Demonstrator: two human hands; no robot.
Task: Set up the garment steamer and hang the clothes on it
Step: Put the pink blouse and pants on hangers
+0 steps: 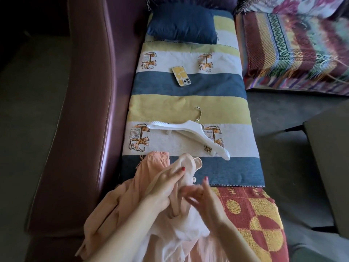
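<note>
A peach-pink garment (120, 197) with a white lining lies bunched on the near end of the sofa seat. My left hand (166, 184) grips its upper part, a pale padded piece with thin straps. My right hand (202, 197) is blurred beside the straps, fingers spread and slightly bent; whether it holds a strap cannot be told. A white plastic hanger (190, 132) with a metal hook lies flat on the striped cover just beyond the garment. No garment steamer is in view.
A phone (181, 76) in a yellow case lies on the striped elephant-print cover (188, 99). A dark blue pillow (182, 25) sits at the far end. The maroon sofa back (90, 110) runs along the left. A patterned seat (294, 52) is far right, a dark table (328, 157) at right.
</note>
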